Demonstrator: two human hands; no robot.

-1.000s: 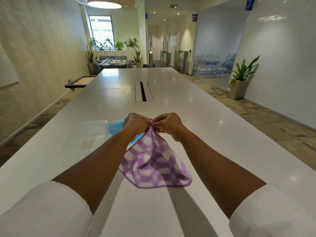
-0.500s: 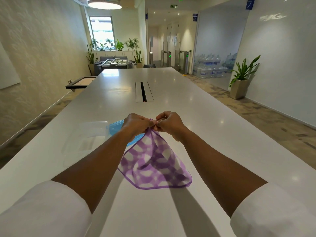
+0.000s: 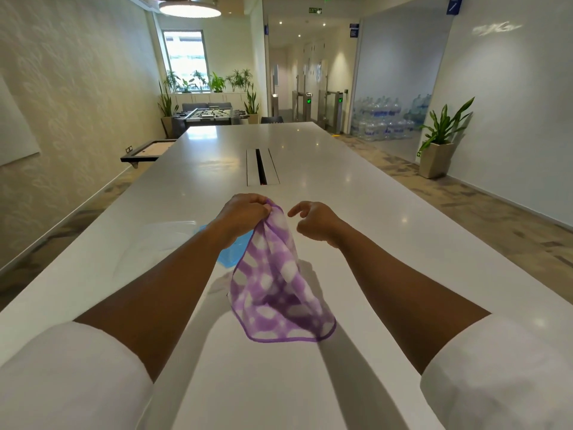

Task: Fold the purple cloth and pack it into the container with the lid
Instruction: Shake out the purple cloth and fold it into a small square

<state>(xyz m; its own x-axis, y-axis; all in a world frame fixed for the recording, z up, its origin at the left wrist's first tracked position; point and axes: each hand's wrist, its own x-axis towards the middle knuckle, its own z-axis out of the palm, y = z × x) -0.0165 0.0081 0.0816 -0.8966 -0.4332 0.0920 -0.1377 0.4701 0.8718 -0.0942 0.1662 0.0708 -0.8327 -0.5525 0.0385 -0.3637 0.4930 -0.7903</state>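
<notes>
The purple-and-white checked cloth (image 3: 276, 287) hangs folded from my left hand (image 3: 243, 214), which pinches its top corners above the white table (image 3: 356, 212); its lower edge rests near the tabletop. My right hand (image 3: 316, 220) is just right of the cloth, apart from it, fingers loosely curled and holding nothing. A clear container (image 3: 164, 240) sits on the table to the left, mostly behind my left forearm. A blue lid (image 3: 231, 254) lies beside it, partly hidden by my arm and the cloth.
A cable slot (image 3: 262, 167) is set into the table's middle further ahead. A potted plant (image 3: 440, 144) stands on the floor to the right, a low bench (image 3: 145, 150) to the left.
My right hand has let go of the cloth's top corner and moved right. The cloth now hangs from my left hand alone and has narrowed.
</notes>
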